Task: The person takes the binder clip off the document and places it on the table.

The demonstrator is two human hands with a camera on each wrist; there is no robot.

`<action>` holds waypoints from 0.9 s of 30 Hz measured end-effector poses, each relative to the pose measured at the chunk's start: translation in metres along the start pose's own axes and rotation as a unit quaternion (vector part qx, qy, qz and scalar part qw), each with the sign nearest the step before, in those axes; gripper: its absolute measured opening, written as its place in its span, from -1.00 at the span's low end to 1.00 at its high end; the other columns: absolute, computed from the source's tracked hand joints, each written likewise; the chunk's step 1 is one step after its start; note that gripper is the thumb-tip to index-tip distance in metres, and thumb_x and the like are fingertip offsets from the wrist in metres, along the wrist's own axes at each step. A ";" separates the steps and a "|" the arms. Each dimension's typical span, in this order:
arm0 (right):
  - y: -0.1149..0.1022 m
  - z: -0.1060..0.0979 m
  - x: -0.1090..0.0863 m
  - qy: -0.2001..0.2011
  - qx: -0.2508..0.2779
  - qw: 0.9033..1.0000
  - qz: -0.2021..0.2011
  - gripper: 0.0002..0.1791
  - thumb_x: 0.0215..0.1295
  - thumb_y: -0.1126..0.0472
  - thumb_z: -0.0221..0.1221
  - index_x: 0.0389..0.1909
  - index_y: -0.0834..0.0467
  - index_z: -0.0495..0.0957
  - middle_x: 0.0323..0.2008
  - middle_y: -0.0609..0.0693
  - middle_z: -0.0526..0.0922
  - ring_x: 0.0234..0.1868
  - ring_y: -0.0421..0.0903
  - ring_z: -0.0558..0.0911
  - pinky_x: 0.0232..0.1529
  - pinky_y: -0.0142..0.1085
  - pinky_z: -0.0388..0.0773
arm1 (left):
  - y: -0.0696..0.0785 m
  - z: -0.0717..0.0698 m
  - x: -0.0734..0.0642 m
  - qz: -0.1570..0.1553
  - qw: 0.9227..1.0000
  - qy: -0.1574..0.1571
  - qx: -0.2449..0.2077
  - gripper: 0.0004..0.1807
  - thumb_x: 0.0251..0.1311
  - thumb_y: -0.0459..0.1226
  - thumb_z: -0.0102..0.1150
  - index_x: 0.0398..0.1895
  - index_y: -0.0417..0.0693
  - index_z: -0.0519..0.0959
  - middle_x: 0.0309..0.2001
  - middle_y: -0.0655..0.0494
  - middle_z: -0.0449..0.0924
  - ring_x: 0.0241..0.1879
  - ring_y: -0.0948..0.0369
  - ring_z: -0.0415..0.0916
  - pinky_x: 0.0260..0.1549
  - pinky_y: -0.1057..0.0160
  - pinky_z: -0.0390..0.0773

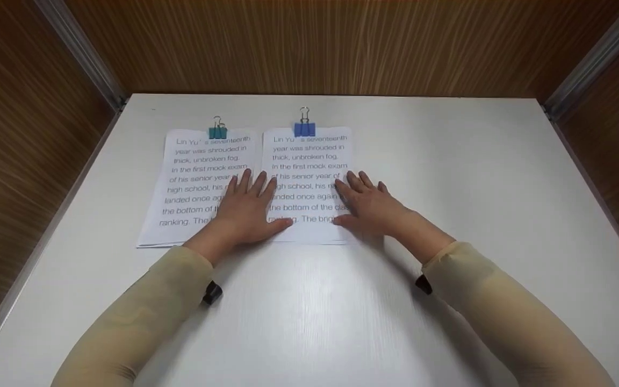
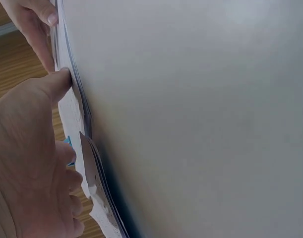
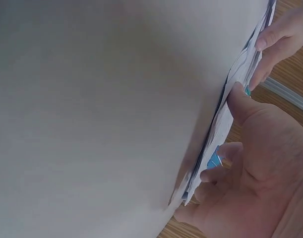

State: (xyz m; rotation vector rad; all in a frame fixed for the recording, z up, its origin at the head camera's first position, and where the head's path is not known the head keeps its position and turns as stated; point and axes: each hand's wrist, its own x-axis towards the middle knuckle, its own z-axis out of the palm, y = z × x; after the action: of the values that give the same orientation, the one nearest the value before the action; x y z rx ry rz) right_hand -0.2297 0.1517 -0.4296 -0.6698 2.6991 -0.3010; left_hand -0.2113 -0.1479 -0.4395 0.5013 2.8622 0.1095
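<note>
Two clipped stacks of printed paper lie side by side on the white table. A green binder clip (image 1: 217,133) holds the top of the left stack (image 1: 194,185), and a blue binder clip (image 1: 304,129) that of the right stack (image 1: 309,198). My left hand (image 1: 245,212) spreads over the seam between them, its thumb on the right stack's lower left corner. Along the right stack's right edge rests my right hand (image 1: 373,208), thumb and a fingertip over the paper. In the left wrist view, the left thumb (image 2: 59,83) touches the paper's edge.
The white table (image 1: 449,161) extends around the stacks. Wood-grain panels (image 1: 331,48) enclose its back and both sides, with metal strips (image 1: 81,51) at the corners. A dark wrist device (image 1: 212,293) shows under the left sleeve.
</note>
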 end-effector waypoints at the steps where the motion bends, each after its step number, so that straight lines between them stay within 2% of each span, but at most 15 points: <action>1: 0.001 0.000 0.000 -0.006 0.006 1.000 0.001 0.03 0.52 -0.32 0.14 0.75 0.04 -0.11 0.72 0.16 -0.22 0.70 0.21 -0.28 0.59 0.33 -0.20 | 0.000 0.000 0.000 0.001 1.000 -0.003 -0.001 0.16 0.35 0.51 -0.18 0.76 -0.05 -0.08 0.72 -0.14 -0.20 0.68 -0.21 -0.45 0.60 -0.22 -0.37; 5: 0.005 0.000 0.000 -0.019 0.021 1.000 0.008 0.02 0.51 -0.35 0.13 0.74 0.02 -0.09 0.72 0.13 -0.23 0.70 0.18 -0.30 0.60 0.31 -0.23 | 0.000 -0.001 0.002 0.005 1.000 -0.016 -0.005 0.14 0.36 0.50 -0.19 0.75 -0.04 -0.06 0.72 -0.13 -0.18 0.68 -0.21 -0.43 0.60 -0.21 -0.35; 15: 0.008 0.001 -0.004 -0.015 0.018 1.000 0.010 0.01 0.50 -0.36 0.14 0.74 0.02 -0.04 0.72 0.12 -0.18 0.71 0.19 -0.23 0.59 0.33 -0.21 | 0.006 -0.004 0.001 0.010 0.999 -0.028 -0.013 0.14 0.38 0.48 -0.14 0.74 -0.09 -0.03 0.70 -0.20 -0.14 0.68 -0.23 -0.39 0.61 -0.17 -0.35; 27: 0.022 0.004 -0.017 -0.009 0.009 1.000 0.007 0.01 0.50 -0.36 0.13 0.74 0.04 -0.02 0.71 0.14 -0.16 0.70 0.22 -0.21 0.58 0.35 -0.23 | 0.024 -0.004 0.002 0.022 0.999 -0.026 -0.004 0.14 0.38 0.47 -0.11 0.73 -0.12 0.00 0.69 -0.23 -0.10 0.68 -0.21 -0.36 0.62 -0.13 -0.31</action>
State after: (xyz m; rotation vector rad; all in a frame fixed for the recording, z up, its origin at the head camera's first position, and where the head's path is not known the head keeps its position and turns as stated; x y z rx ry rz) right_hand -0.2232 0.1789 -0.4350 -0.6457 2.6798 -0.3128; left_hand -0.2064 -0.1247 -0.4330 0.5571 2.7997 0.1146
